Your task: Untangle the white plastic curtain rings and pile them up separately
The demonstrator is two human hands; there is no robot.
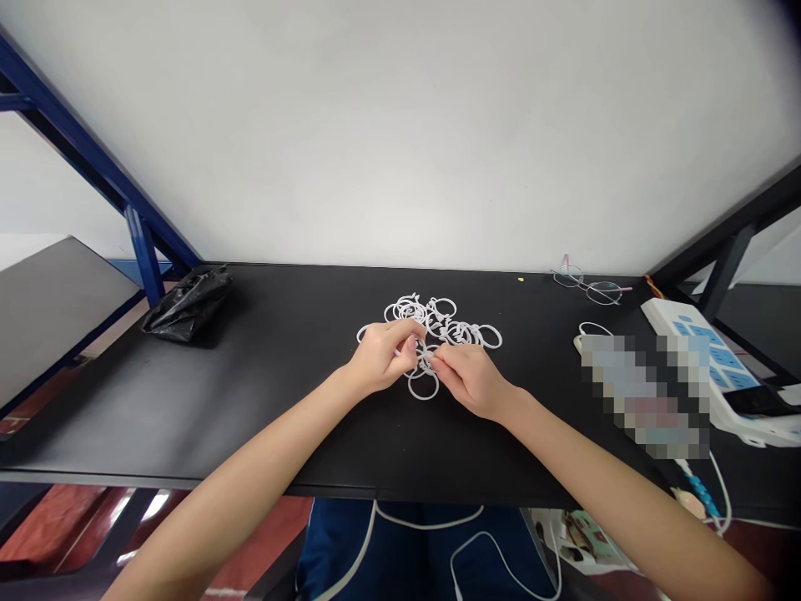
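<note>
A pile of thin white rings (460, 332) with small knobs or eyelets on them lies on the black desk, many of them overlapping. My left hand (385, 355) is at the pile's front left, thumb and fingers pinched together on a white ring. Close beside it on the right, my right hand (472, 376) is also closed, its thumb and forefinger gripping a white ring. The fingers partly hide where the two grips meet. A single loop (424, 386) hangs or lies just below, between both hands.
A crumpled black plastic bag (188, 305) lies at the desk's left. Glasses (586, 286) rest at the back right. Further right are a blurred-out device (647, 396) with a cable and a white power strip (713, 351). The desk's front edge (338, 492) runs below my forearms.
</note>
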